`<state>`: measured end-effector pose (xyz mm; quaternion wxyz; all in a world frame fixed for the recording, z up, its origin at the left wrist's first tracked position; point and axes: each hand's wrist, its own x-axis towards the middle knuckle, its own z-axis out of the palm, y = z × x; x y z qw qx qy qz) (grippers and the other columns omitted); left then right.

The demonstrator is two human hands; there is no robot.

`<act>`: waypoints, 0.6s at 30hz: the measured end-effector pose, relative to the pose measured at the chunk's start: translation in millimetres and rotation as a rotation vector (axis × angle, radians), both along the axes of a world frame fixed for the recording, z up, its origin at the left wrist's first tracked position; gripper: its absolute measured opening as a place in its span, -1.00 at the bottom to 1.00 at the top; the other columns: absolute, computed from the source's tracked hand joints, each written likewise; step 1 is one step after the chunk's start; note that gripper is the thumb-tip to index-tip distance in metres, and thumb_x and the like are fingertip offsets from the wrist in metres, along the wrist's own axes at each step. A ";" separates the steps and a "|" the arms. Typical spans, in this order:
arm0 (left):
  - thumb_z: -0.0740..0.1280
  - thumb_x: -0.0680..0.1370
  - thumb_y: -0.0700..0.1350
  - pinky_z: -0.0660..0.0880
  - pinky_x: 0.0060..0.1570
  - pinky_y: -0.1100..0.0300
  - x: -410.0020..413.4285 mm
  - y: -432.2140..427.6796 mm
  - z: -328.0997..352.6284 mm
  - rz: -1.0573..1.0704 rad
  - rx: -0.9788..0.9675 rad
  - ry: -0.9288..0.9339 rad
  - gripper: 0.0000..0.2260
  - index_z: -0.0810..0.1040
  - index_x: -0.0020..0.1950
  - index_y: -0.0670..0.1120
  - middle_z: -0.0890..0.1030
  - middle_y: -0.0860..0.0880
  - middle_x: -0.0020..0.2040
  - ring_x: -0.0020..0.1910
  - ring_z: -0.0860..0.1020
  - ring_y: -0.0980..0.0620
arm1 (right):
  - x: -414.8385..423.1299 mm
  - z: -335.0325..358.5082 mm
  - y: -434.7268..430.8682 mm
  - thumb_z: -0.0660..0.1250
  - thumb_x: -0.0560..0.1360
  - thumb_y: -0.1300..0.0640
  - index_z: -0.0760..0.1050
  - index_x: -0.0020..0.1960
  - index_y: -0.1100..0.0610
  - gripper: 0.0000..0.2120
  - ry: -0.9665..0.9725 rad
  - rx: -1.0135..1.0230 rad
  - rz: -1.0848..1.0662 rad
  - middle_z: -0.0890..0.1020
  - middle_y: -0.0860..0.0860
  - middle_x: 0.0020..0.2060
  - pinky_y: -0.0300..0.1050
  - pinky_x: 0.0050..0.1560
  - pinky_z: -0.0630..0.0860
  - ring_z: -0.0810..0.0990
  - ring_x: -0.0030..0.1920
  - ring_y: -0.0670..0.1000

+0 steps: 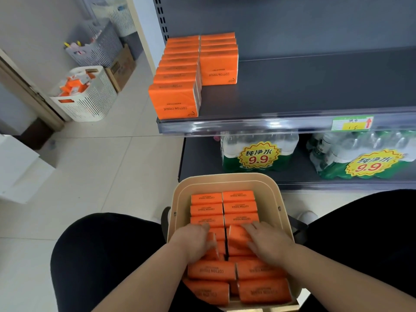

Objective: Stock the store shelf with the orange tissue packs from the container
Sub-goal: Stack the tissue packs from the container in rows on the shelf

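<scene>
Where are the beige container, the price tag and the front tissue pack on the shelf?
beige container (227, 177): head view, bare far rim.
price tag (353, 123): head view, label's middle.
front tissue pack (174, 102): head view, front face.

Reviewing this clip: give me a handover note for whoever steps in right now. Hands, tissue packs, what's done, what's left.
Left hand grips a tissue pack in the container; right hand grips another.
Done: two rows of packs stand at the shelf's left end, a long left row and a shorter right row.
To do: the container is mostly full; extend the right row, then fill the bare shelf beside it.
</scene>
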<state>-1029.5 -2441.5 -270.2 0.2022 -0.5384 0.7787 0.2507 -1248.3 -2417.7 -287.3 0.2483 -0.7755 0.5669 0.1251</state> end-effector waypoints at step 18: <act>0.23 0.52 -0.14 0.46 -0.12 0.04 -18.2 -53.4 117.2 0.122 -0.466 0.151 -0.84 0.33 0.06 -0.11 0.59 -0.10 0.01 -0.02 0.58 -0.12 | -21.6 134.6 -65.1 0.08 0.59 0.01 0.24 0.39 -0.02 -0.62 -0.036 -0.554 -0.191 0.48 -0.01 0.26 0.05 0.20 0.33 0.44 0.25 0.07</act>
